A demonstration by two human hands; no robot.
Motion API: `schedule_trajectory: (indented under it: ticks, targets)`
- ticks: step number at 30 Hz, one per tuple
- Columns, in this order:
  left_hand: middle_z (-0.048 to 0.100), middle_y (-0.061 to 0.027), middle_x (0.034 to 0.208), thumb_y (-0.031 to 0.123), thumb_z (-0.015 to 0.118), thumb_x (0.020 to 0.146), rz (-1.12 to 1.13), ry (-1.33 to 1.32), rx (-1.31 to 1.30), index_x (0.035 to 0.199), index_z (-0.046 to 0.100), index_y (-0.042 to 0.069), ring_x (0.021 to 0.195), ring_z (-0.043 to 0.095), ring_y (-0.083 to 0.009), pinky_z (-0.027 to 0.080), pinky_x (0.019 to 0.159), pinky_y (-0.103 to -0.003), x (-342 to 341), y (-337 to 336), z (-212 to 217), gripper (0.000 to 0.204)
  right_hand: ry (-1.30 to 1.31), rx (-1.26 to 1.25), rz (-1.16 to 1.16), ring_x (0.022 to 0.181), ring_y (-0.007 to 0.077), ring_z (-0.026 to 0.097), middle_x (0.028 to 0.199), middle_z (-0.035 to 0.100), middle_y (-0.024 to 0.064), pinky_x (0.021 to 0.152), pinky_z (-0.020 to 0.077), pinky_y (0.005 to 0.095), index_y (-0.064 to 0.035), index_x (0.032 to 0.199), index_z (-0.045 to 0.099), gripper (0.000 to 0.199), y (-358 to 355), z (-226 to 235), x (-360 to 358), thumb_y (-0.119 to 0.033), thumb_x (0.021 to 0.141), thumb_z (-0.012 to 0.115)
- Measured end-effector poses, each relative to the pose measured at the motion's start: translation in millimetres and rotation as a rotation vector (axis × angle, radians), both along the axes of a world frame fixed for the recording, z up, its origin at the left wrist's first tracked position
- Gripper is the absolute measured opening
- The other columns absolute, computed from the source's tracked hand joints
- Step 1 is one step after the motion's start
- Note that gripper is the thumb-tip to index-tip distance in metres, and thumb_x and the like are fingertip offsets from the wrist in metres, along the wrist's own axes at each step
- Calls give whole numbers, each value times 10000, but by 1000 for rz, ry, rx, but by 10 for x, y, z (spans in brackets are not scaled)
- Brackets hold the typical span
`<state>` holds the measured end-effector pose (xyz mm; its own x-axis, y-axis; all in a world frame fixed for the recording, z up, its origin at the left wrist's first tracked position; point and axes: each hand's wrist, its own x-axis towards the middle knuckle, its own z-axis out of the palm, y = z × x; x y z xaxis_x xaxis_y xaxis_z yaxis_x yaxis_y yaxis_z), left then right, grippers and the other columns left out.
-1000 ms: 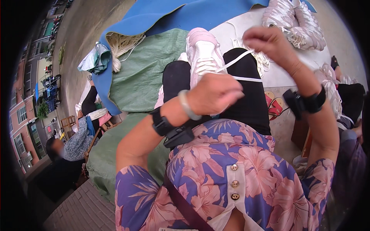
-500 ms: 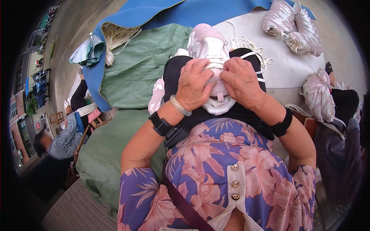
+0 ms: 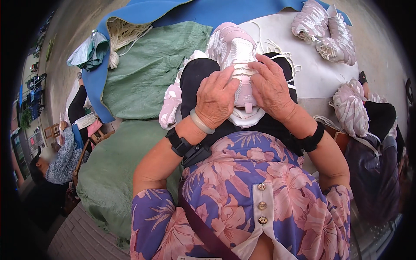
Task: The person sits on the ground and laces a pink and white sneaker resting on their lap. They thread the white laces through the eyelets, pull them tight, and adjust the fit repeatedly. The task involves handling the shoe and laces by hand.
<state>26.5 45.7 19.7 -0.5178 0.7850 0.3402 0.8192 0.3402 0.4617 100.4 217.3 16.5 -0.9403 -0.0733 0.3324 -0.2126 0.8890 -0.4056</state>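
Note:
A pink and white sneaker upper lies across my lap, toe pointing away and the tongue's pink pull loop toward me. White shoelace crosses it in rows between my hands. My left hand is closed at the left eyelet edge, fingertips at the lace; the backs of the fingers hide part of the grip. On the other edge, my right hand has thumb and fingers pinched at the lace, knuckles raised. Loose white laces trail beside my right knee.
Bundled pink and white uppers lie at the far right; another bundle is near a person's dark-clothed leg. A hank of cream laces rests on blue sheeting. Green sacking spreads left. Another person sits at far left.
My right fingers have moved up toward the toe, along the lace rows. The left hand has shifted slightly down, away from the lace crossing. The view has tilted a little.

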Motion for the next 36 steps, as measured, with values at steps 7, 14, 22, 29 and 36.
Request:
schedule_trajectory:
  ticks: [7,14,22,29,36]
  targets:
    - [546,-142,1143,-17,568,622,8,30,15,961,583,40,989,537,-322,432,801,-386,-40,-38,-22,343,-113,-425,8,1136,323,425,1073,525,107,934,336,433,-25,778,536,77,-16,-130,-64,-44,725,588]
    - [547,-131,1146,-6,556,614,19,53,-71,943,579,32,986,529,-316,435,789,-380,-61,6,49,332,-40,-171,46,1142,277,439,1081,527,94,958,310,434,-35,849,563,151,15,-87,-47,-78,710,606]
    - [557,-141,1132,-7,554,650,21,-29,-57,939,579,20,965,539,-320,439,793,-376,-75,42,43,291,-23,-163,23,1067,272,484,1064,536,104,929,335,419,-28,854,570,140,20,-84,-40,-58,718,561]
    - [569,-166,1100,7,609,707,41,-156,100,884,590,13,967,539,-334,440,828,-378,-85,54,-89,178,-36,-373,-124,959,296,510,983,557,121,769,414,395,-16,790,573,68,-124,-222,-107,-64,757,536]
    - [526,-198,1137,22,601,726,30,-109,45,831,542,-2,1033,497,-365,402,889,-398,-73,138,-117,123,-126,-270,-78,931,322,522,1033,535,132,777,433,399,-14,771,545,80,-76,-133,-118,-13,692,553]
